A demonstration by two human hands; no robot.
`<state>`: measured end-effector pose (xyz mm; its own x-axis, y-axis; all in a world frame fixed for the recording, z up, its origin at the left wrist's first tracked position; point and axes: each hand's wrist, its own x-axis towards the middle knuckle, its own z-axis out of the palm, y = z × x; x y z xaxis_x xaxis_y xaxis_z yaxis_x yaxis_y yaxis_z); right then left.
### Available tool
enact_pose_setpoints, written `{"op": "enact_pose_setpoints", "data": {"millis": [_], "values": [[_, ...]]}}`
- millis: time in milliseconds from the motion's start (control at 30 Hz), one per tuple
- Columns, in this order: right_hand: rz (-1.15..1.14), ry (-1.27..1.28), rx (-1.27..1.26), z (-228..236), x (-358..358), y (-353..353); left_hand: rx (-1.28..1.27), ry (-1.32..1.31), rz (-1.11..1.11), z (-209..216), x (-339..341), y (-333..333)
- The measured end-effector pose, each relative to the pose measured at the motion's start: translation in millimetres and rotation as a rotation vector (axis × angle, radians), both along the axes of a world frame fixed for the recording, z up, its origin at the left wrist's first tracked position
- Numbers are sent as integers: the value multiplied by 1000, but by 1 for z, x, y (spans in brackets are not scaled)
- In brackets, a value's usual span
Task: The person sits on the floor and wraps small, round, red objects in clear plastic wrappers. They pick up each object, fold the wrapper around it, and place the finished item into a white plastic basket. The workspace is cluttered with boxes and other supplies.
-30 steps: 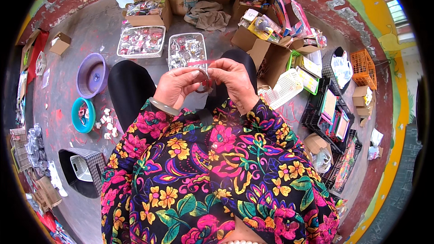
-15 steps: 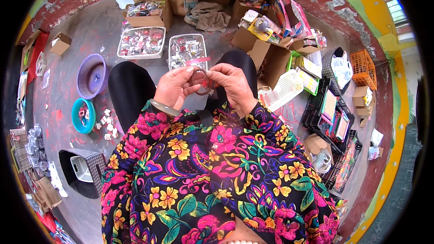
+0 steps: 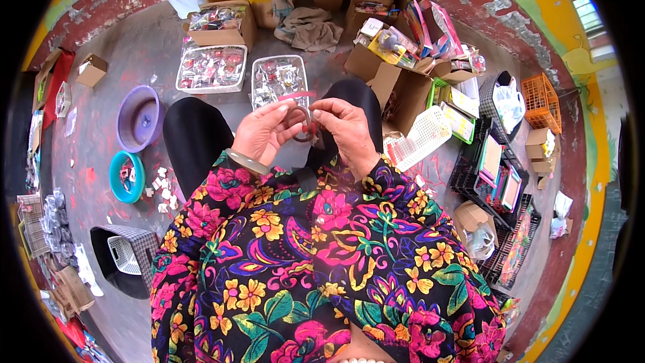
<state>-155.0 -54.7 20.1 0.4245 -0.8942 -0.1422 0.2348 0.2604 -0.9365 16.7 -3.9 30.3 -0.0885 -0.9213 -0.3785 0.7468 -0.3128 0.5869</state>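
Note:
Between my two hands, above my lap, is a thin brown ring-shaped band. My left hand pinches its left side between thumb and fingers, the other fingers loosely curled. On the opposite side, my right hand grips the band with thumb and forefinger. A pale bangle circles my left wrist. Just beyond the hands, a white basket of small clear-wrapped packets stands on the floor, with a pink strip over its near end. Another white basket of similar packets sits to its left.
At left are a purple basin, a teal basin, scattered white pieces and a checked bin. Cardboard boxes, a white perforated basket and black crates crowd the right side. A crumpled cloth lies ahead.
The brown band has turned from facing me as a round loop to a more edge-on tilt. Both hands have shifted only slightly, keeping their hold.

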Motion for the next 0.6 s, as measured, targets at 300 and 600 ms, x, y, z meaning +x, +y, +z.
{"op": "enact_pose_setpoints", "data": {"millis": [300, 600], "values": [[12, -45, 40, -1, 0, 2, -28, 39, -69, -4, 0, -1], [19, -86, 125, -5, 0, 3, -51, 4, 59, -5, -7, 0]]}}
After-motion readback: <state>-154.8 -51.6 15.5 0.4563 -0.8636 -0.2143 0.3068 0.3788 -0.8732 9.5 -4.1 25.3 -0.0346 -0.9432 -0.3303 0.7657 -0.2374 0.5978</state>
